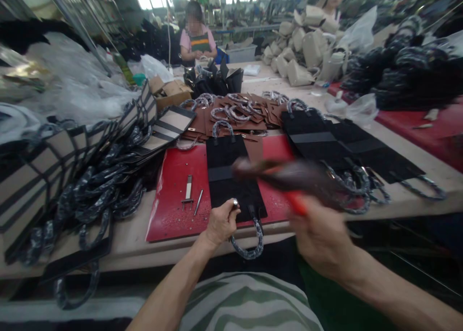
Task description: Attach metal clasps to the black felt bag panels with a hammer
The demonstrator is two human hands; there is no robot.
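Observation:
A black bag panel (231,152) with plastic-wrapped handles at both ends lies on a red board (170,191). At its near end, my left hand (222,222) pinches a small shiny metal piece (235,203) upright against the panel. My right hand (321,237) is closed on the red grip of a hammer-like tool (289,174), raised over the right part of the board and blurred by motion. Left of the panel, a metal fork-like tool (188,188) and a thin metal rod (198,202) rest on the board.
Striped panels with wrapped handles (58,162) are piled at left. Brown panels (213,116) lie behind, more black panels (318,138) at right. Beige bags (300,46) are heaped farther back. A person (197,39) works across the table.

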